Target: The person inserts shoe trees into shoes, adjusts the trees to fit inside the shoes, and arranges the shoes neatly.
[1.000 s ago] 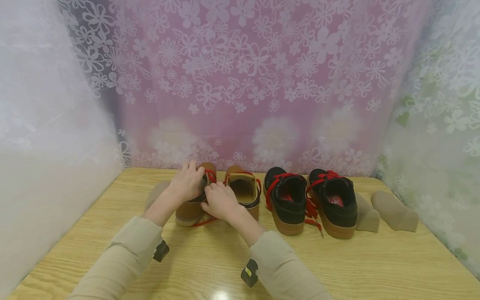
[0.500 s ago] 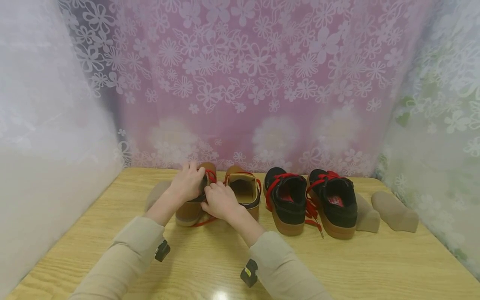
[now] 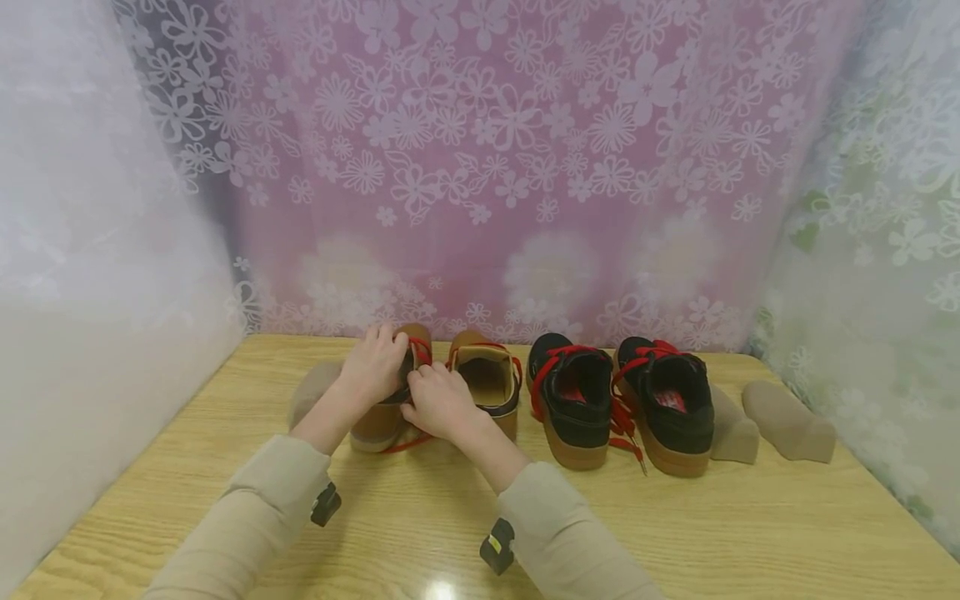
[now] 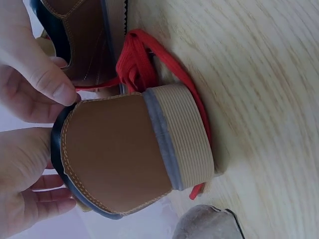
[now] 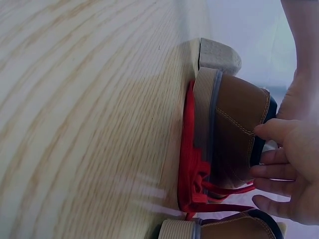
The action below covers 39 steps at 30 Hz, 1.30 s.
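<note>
At the left of the row in the head view stands a brown leather shoe (image 3: pixel 375 429) with red laces. My left hand (image 3: pixel 371 367) grips its collar on the left, fingers partly hidden at the opening. On the opposite side, my right hand (image 3: pixel 442 402) holds the collar by thumb and fingers, as the right wrist view shows with the shoe (image 5: pixel 239 107). Bundled red lace (image 4: pixel 137 64) lies beside the pale ridged sole and trails round the heel. A strand runs close to my right fingers; whether they hold it I cannot tell. The other brown shoe (image 3: pixel 468 339) stands to the right.
Two black shoes, a left one (image 3: pixel 588 433) and a right one (image 3: pixel 686 437), stand further right with red laces. Beige foot-shaped forms (image 3: pixel 787 421) lie at the right end, and another form (image 3: pixel 311 387) lies left of my hands. A floral curtain (image 3: pixel 480 167) hangs behind the wooden table (image 3: pixel 637 533).
</note>
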### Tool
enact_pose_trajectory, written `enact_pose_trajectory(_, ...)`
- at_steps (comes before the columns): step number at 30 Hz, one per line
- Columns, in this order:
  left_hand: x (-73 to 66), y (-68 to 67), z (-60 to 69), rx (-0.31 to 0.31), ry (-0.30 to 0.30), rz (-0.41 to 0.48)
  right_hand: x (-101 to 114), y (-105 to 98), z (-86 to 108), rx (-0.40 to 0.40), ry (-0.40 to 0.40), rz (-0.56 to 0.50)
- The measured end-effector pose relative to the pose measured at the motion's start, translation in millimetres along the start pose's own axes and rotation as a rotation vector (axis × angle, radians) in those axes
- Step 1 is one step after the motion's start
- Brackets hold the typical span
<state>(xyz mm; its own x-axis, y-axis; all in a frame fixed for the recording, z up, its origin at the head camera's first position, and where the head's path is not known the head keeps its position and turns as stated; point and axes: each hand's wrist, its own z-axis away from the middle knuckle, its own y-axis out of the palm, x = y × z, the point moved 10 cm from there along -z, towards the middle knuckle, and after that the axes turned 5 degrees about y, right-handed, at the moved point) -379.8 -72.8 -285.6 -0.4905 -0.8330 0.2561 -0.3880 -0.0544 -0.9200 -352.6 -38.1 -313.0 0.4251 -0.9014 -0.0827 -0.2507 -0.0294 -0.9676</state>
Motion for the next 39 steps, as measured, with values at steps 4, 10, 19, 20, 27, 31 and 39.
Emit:
enact_pose_trajectory(4, 1.5, -0.4, 1.5, -0.013, 0.011, 0.027, 0.7, -1.5, 0.2, -0.008, -0.001, -0.001)
enact_pose_trajectory(10, 1.0, -2.0, 3.2, -0.031, 0.028, 0.024, 1.1, -1.1, 0.1, -0.011, -0.001, -0.007)
enact_pose_trajectory(19, -1.9, -1.0, 4.6, -0.025, 0.045, -0.016, 1.0, 0.7, 0.9, -0.017, -0.008, -0.012)
enact_pose_trajectory(20, -2.0, -1.6, 4.4, -0.031, 0.048, -0.017, 0.9, 0.6, 0.7, -0.016, -0.007, -0.011)
enact_pose_trajectory(27, -2.3, -3.8, 2.8, -0.029, 0.050, -0.026, 0.4, -0.2, -0.4, -0.007, -0.003, -0.015)
enact_pose_trajectory(31, -3.9, -3.6, 2.4, -0.017, 0.056, -0.050, 0.9, 0.1, -0.2, 0.001, -0.003, -0.010)
enact_pose_trajectory(39, -4.3, -1.2, 1.3, -0.024, 0.050, -0.092, 1.5, 0.8, 0.1, 0.003, -0.004, -0.003)
